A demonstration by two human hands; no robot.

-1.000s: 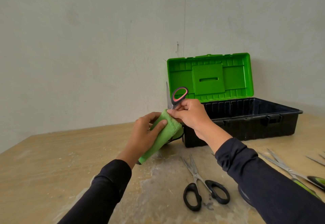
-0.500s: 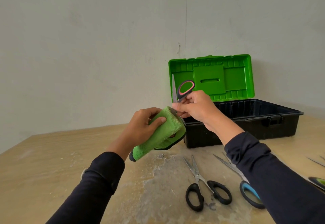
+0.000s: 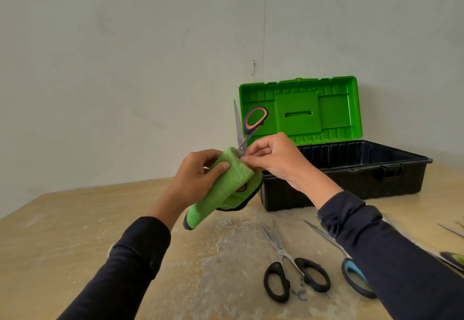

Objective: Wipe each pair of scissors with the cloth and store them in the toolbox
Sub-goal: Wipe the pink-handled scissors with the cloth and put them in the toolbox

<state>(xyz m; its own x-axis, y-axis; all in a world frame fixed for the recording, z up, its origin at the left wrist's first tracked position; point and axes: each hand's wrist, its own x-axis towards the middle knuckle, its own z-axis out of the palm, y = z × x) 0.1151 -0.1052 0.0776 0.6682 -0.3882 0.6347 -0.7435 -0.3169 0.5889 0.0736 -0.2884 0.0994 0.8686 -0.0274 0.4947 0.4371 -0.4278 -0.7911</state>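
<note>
L hand wraps cloth round the pink-handled scissors, so lower blade gets wiped. R hand pinches them near the pivot to steady; toolbox open at 3 o'clock, ready.

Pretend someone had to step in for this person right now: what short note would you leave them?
Left hand: holds the green cloth wrapped around the opened pink-handled scissors.
Right hand: pinches those scissors near the pivot.
Toolbox: open behind the hands; I cannot see anything stored inside.
Left: finish wiping this pair and put it in the box. Then do the black-handled scissors, the blue-handled pair and the others at the table's right edge.
</note>
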